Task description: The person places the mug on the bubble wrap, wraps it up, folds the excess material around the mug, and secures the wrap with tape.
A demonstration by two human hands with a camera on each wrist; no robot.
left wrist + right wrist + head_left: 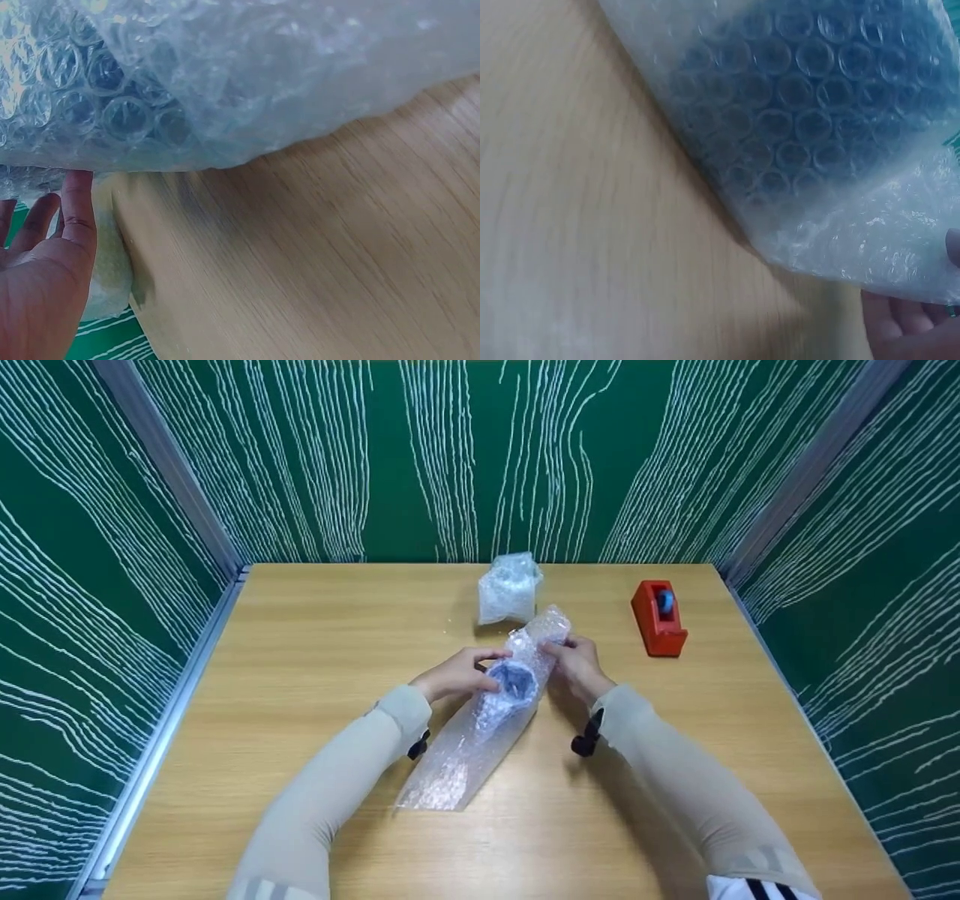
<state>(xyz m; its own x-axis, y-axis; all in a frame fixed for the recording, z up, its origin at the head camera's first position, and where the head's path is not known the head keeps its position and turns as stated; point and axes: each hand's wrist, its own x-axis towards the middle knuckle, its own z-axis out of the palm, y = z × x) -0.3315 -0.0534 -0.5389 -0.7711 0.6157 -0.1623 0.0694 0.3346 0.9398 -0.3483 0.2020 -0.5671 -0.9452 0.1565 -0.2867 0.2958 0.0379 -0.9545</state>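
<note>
A bluish, round, open-mouthed cup (pixel 514 682) sits in the middle of a long strip of bubble wrap (pixel 450 765), its walls showing blue through the bubbles in the right wrist view. My left hand (pixel 463 673) holds the cup's left side, thumb near the rim and fingers on the far side. With my right hand (pixel 577 664) I pinch the far right end of the strip, thumb on top and fingers (pixel 907 319) underneath. The strip's other end slants toward the table's front left.
Behind the strip stands a bubble-wrapped bundle (pixel 510 589), close to its far end. A red tape dispenser (pixel 660 619) with a blue-cored roll is at the right rear of the wooden table (pixel 315 615). Green walls with white lines enclose three sides.
</note>
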